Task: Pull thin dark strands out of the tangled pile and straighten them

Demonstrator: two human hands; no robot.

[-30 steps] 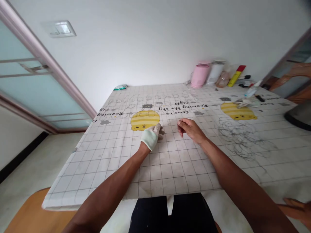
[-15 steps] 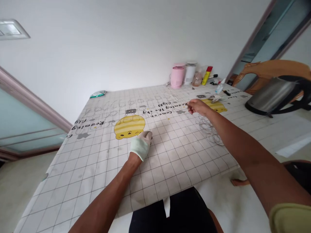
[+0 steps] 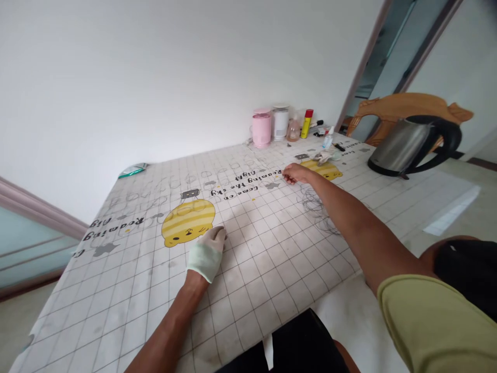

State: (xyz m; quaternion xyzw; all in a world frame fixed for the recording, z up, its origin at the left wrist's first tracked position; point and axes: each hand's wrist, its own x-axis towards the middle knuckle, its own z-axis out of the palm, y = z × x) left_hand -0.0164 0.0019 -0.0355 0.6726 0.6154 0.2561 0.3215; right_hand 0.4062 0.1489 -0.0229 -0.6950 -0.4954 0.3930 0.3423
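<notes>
My left hand [image 3: 207, 252] wears a white-and-pale-green glove and rests on the tablecloth beside a printed yellow bear balloon [image 3: 189, 223]. Its fingers are curled together, and what they hold, if anything, is hidden. Farther right, my bare right hand [image 3: 296, 173] is low over the printed lettering, fingers pinched; anything in them is too small to make out. Just below that hand and partly behind the forearm lies a loose heap of thin grey wire-like loops [image 3: 313, 204]. Similar faint rings [image 3: 155, 201] lie in rows on the far left of the cloth.
A steel kettle [image 3: 402, 147] stands at the right by a wooden chair [image 3: 415, 106]. Along the wall are a pink canister [image 3: 261, 129], a white canister [image 3: 280, 124] and several bottles. A white glove [image 3: 326, 155] lies near them. A green-and-white packet [image 3: 133, 170] sits at the back left.
The view has turned, so the table and its things appear farther left. Both hands stay at nearly the same places over the cloth, fingers still closed.
</notes>
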